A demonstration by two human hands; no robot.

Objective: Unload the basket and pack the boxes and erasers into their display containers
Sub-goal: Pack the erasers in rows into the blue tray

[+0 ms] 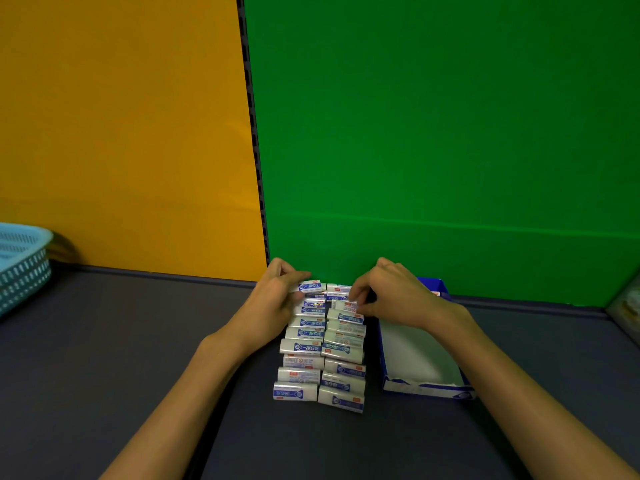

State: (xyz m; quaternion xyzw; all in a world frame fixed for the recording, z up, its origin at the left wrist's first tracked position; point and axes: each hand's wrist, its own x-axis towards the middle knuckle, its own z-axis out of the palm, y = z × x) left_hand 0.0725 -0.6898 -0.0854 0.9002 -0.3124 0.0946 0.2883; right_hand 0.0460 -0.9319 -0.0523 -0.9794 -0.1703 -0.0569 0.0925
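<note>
— Two columns of wrapped erasers [322,348] are laid side by side on the dark table [104,341], running from the near edge back toward the green wall [450,133]. How are the hands placed?

— The left hand [273,306] is closed on one eraser [310,286] at the far end of the left column, pinched between thumb and fingers. The right hand [388,299] is closed on another eraser [346,305] near the far end of the right column.

— And the containers?

— An open blue-and-white display box [422,372] is set just right of the columns, its white inside bare; its far end is hidden behind the right wrist. A light-blue basket [20,265] is seen well apart at the left edge, by the orange wall [121,133]; its contents cannot be told.
</note>
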